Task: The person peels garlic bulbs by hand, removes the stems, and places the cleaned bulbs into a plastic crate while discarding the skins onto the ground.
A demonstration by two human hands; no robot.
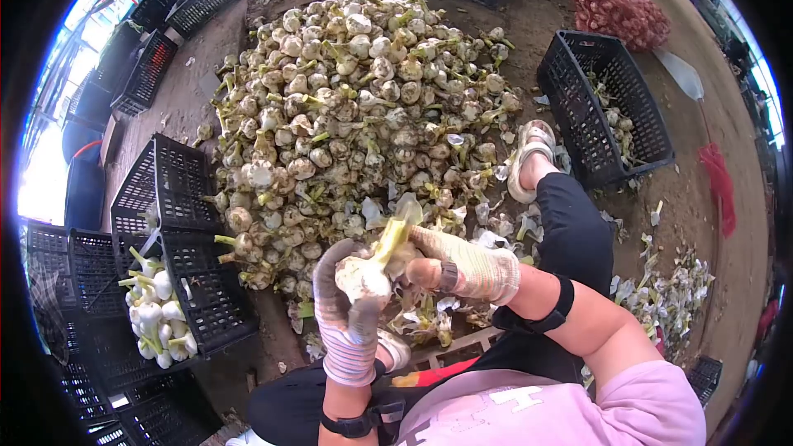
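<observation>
A garlic bulb (363, 279) with a short green stalk is in front of me, its root end tilted down toward my left. My left hand (345, 326), in a striped work glove with dark fingers, is closed around the bulb. From the right my right hand (467, 266), in a similar glove with a worn thumb, pinches loose outer garlic skin (410, 208) beside the stalk; its fingertips are partly hidden. Just beyond both hands lies a large heap of untrimmed garlic (355, 107), dirty and with stalks on.
Cleaned white garlic (157, 318) lies in a black crate (211, 297) at my left. Another black crate (607, 107) at right holds some stalked garlic. Peeled skins (669, 297) litter the ground. Red mesh sacks (615, 12) stand at the far right, near my sandalled foot's side.
</observation>
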